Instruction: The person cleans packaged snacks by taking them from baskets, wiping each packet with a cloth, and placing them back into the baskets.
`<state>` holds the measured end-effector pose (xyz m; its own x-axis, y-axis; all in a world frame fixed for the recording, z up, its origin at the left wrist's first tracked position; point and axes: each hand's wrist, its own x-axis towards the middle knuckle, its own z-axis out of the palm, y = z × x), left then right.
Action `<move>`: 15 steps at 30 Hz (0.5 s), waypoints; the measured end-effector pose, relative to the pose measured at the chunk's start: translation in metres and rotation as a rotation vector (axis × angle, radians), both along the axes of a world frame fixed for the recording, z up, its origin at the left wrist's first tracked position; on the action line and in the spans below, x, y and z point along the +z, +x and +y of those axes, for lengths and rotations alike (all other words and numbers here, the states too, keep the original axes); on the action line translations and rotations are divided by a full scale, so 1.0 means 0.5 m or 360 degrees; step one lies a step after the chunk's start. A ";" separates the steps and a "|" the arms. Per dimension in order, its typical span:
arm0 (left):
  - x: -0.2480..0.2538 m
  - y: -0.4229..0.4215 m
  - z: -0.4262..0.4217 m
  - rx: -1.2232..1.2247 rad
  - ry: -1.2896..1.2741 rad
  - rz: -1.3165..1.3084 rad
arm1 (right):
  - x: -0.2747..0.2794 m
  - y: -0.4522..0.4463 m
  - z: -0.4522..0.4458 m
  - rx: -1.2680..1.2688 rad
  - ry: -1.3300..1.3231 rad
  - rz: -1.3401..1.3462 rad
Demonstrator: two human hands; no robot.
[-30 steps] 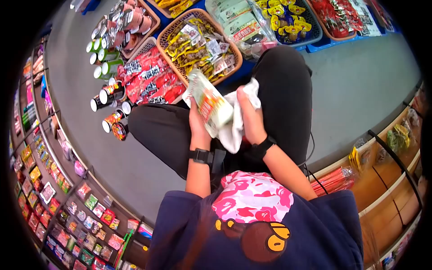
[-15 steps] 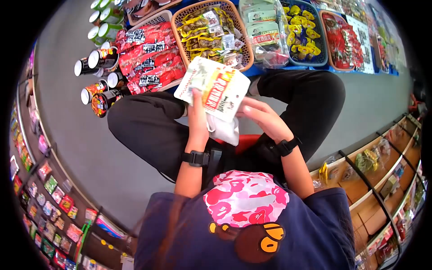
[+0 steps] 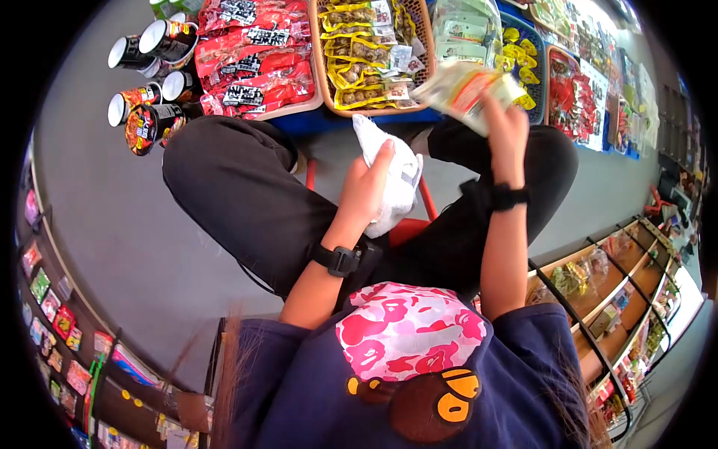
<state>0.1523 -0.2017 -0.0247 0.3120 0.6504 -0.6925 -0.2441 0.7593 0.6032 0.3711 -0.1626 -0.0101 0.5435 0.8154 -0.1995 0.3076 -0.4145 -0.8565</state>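
My left hand (image 3: 366, 183) grips a bunched white cloth (image 3: 395, 179) above my lap, its thumb lying on top. Further right and forward, my right hand (image 3: 506, 135) holds a white packet (image 3: 470, 91) with red and yellow print, slightly blurred. The packet is over the near edge of a clear bag of similar pale packets (image 3: 462, 31), beside a blue basket (image 3: 535, 112) of yellow-topped packets. To the left of the bag, a peach basket (image 3: 429, 45) contains yellow packets of brown food.
Red packets (image 3: 258, 63) fill a tray at the front left, with several instant-noodle cups (image 3: 153, 123) beside it. Another basket of red packets (image 3: 572, 97) is at the right. Shelves of goods (image 3: 598, 299) line both sides. My knees flank my hands.
My right hand has taken the packet from my left hand and moved it forward and right. My left hand now has only the cloth. The view has shifted slightly to the right.
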 end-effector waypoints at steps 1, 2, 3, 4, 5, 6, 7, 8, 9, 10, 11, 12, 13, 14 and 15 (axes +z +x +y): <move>-0.002 0.002 0.004 0.0017 0.0009 -0.0027 | -0.050 0.081 0.034 0.0103 -0.0049 -0.0572; 0.004 0.001 0.006 -0.0013 -0.0016 0.0024 | -0.046 0.115 0.081 0.0141 -0.0136 -0.0878; 0.001 0.001 0.008 -0.0002 -0.0014 0.0016 | -0.050 0.152 0.125 0.0227 -0.0343 -0.1098; -0.003 -0.002 0.006 -0.0032 0.0027 0.0060 | -0.053 0.171 0.160 0.0336 -0.0426 -0.1271; -0.006 -0.004 0.002 -0.0065 0.0063 0.0105 | -0.046 0.176 0.195 0.0560 -0.0747 -0.1187; -0.004 -0.006 0.002 -0.0057 0.0054 0.0099 | -0.140 0.265 0.228 0.0984 -0.1056 -0.1336; -0.003 -0.008 0.005 -0.0086 0.0054 0.0095 | -0.134 0.231 0.239 0.0819 -0.1179 -0.1358; -0.003 -0.009 0.005 -0.0113 0.0049 0.0095 | -0.179 0.259 0.242 0.0781 -0.1265 -0.1286; -0.005 -0.008 0.002 -0.0095 0.0034 0.0094 | -0.226 0.284 0.245 0.0749 -0.1353 -0.1212; -0.010 -0.008 0.000 -0.0109 0.0053 0.0150 | -0.214 0.268 0.252 0.0843 -0.1349 -0.1326; -0.015 -0.008 0.001 -0.0127 0.0075 0.0207 | -0.211 0.258 0.268 0.0861 -0.1350 -0.1328; -0.017 -0.011 0.003 -0.0118 0.0065 0.0211 | -0.208 0.247 0.281 0.0647 -0.1296 -0.0913; -0.015 -0.014 0.004 -0.0095 0.0024 0.0188 | -0.214 0.245 0.285 0.0427 -0.1233 -0.0497; -0.012 -0.018 0.005 -0.0073 -0.0016 0.0166 | -0.227 0.238 0.289 0.0099 -0.1148 -0.0007; -0.008 -0.021 0.009 -0.0071 -0.0023 0.0169 | -0.231 0.238 0.294 -0.0058 -0.1058 0.0421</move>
